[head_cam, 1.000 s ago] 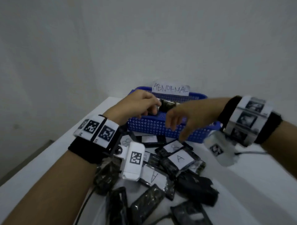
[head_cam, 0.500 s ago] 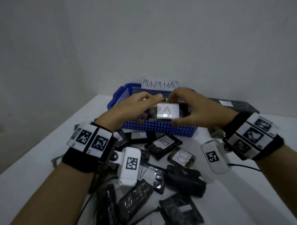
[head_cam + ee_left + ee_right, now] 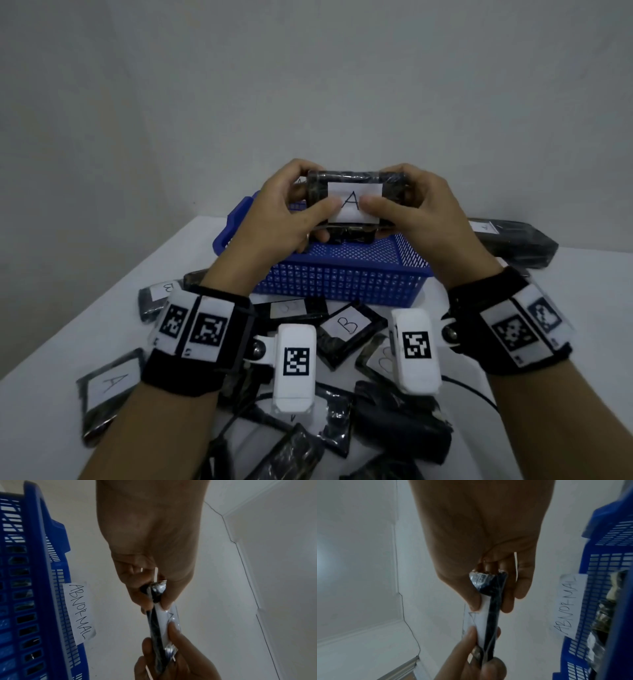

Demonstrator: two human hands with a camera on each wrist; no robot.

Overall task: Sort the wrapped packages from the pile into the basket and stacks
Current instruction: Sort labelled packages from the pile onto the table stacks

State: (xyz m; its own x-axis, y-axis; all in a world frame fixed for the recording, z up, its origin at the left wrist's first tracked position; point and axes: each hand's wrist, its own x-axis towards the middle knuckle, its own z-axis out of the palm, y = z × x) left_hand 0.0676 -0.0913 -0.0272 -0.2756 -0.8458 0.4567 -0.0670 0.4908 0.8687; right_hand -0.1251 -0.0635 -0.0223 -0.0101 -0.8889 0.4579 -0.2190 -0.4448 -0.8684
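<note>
Raised since a moment ago, my hands now hold the package higher above the blue mesh plastic basket. My left hand and right hand each pinch one end of the flat, black, glossy-wrapped package, thumbs pressing its white paper "A" label.

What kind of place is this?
Probably a makeshift sorting station in a plain room: a white table, a blue basket tagged ABNORMAL, and lettered wrapped packages piled in front.
</note>
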